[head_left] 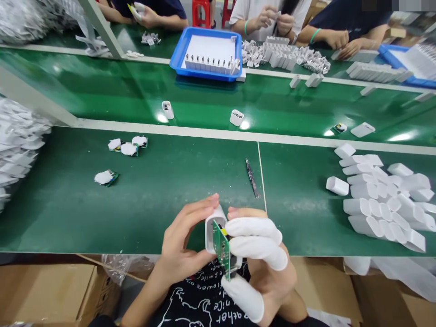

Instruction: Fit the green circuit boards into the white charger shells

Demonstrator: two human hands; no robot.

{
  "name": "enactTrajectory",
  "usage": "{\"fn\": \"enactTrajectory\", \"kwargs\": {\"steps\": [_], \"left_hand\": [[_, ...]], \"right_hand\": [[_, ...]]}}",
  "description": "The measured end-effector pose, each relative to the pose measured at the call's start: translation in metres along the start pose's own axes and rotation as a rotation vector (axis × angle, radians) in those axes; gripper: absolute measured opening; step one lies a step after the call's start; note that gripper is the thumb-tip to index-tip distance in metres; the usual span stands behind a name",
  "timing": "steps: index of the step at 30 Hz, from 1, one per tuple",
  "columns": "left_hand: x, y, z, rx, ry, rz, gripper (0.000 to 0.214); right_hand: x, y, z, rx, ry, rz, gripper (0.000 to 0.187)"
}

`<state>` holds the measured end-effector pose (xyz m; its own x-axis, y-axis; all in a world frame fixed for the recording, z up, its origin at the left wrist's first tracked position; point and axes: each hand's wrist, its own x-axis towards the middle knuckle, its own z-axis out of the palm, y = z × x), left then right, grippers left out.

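My left hand [185, 236] is closed around a white plastic charger housing [210, 231], its open end turned toward my right hand. Between the white-cotted fingers of my right hand [260, 254] is a green circuit board [221, 247] with a yellow part and other components on its far side. One end of the board sits at the housing's mouth; how deep it reaches inside I cannot tell. Black tweezers [252, 178] lie on the green bench beyond my hands.
Several white housings [381, 200] are grouped at the right. Board assemblies with white pads [128, 148] lie at the left, near a white heap [15, 145]. A green conveyor belt [200, 100] carries a few parts. Across it, co-workers handle small pieces beside a blue tray [177, 54].
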<state>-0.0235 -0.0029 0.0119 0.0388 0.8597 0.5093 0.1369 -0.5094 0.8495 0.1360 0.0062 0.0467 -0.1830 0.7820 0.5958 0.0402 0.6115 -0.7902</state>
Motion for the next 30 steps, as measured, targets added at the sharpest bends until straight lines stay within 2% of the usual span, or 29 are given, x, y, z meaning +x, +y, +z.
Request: {"fn": "enactTrajectory", "kwargs": {"steps": [4,11,19,25,30], "left_hand": [[0.001,0.005,0.001,0.016,-0.007,0.023,0.051],[-0.002,0.006,-0.001,0.068,-0.022,0.044,0.055],[0.0,0.012,0.002,0.081,0.026,-0.041,0.047],[0.0,0.021,0.005,0.055,0.055,-0.111,0.049],[0.0,0.024,0.004,0.084,0.04,-0.069,0.053]], "right_hand": [[0.001,-0.002,0.0,-0.017,-0.045,-0.007,0.047],[0.001,-0.002,0.002,0.029,-0.034,0.019,0.048],[0.004,0.0,0.005,0.028,-0.026,0.012,0.052],[0.006,-0.005,0.006,0.046,-0.028,0.038,0.048],[0.006,-0.007,0.006,0.004,-0.024,0.005,0.05]]}}
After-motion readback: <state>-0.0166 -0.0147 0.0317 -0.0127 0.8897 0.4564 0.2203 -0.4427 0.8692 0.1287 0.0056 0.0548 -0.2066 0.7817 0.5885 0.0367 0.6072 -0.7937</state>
